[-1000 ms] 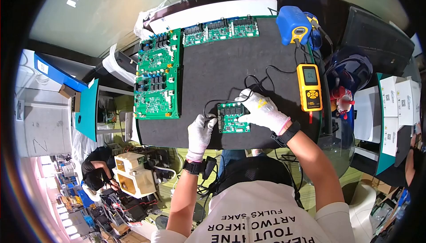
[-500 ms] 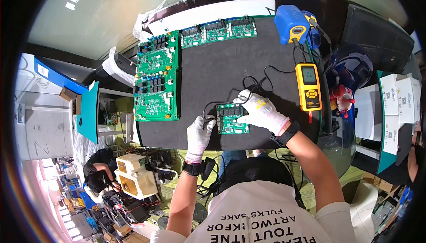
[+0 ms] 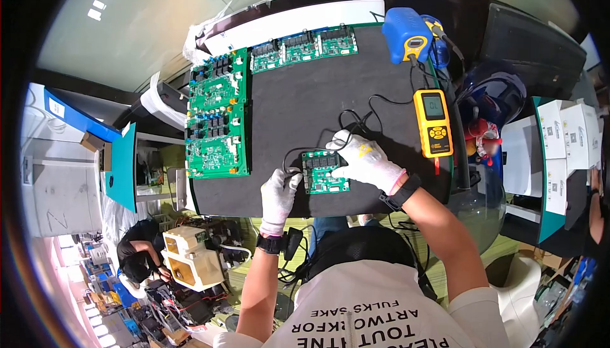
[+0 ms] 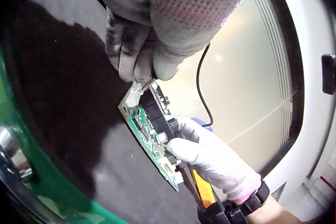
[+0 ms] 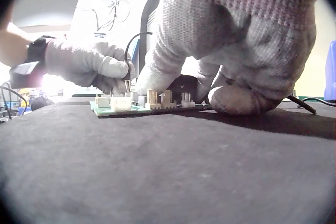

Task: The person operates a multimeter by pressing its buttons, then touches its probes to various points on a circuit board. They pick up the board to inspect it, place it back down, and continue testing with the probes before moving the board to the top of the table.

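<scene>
Two hands in white gloves are busy at a small green board [image 3: 326, 173] that lies flat on the black top of the counter [image 3: 279, 107], close to the edge where the person stands. The left hand [image 3: 277, 197] has its grip closed, with thumb and fingers pinching the end of a thin black wire [image 5: 127, 50] right by the side of the board. The right hand [image 3: 368, 162] has its grip bent around the other side of the board, the thumb and a finger touching it near its black blocks [image 3: 324, 160]. I cannot tell how hard it squeezes. The wire goes past the right hand, makes some loops on the counter and runs off toward a yellow meter [image 3: 433, 126] with a little gray screen. A blue box [image 3: 406, 33] sits past the meter, near the far corner. Over on the left side are two big green boards [image 3: 216, 148], one above the other, full of tiny parts. Three smaller boards [image 3: 302, 48] sit in a row along the far edge. Off to the left, away from the counter, another person [image 3: 138, 256] in dark clothes bends over a cream-colored machine [image 3: 190, 259].
</scene>
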